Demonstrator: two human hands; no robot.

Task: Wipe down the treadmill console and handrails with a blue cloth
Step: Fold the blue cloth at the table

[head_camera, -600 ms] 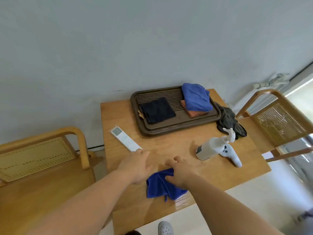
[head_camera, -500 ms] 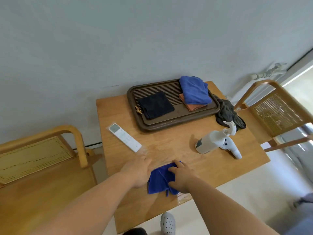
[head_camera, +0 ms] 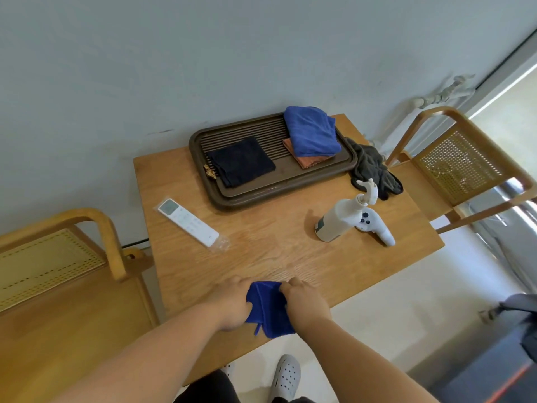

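Observation:
A small dark blue cloth (head_camera: 268, 308) lies bunched at the near edge of the wooden table (head_camera: 290, 242). My left hand (head_camera: 231, 305) grips its left side and my right hand (head_camera: 306, 303) grips its right side, fingers curled into the fabric. A loop tag hangs from the cloth's lower edge. No treadmill console or handrail can be made out; only a dark surface with an orange stripe (head_camera: 494, 370) shows at the bottom right corner.
A brown slatted tray (head_camera: 232, 196) at the back holds a black cloth (head_camera: 239, 161), a blue towel (head_camera: 312, 132) and an orange cloth. On the table: white remote (head_camera: 187, 221), spray bottle (head_camera: 340, 218), white controller (head_camera: 376, 225), dark rag (head_camera: 374, 167). Wooden chairs flank the table.
Both hands have drawn the blue cloth toward the table's near edge and closed on its two sides. The view has pulled back from the table.

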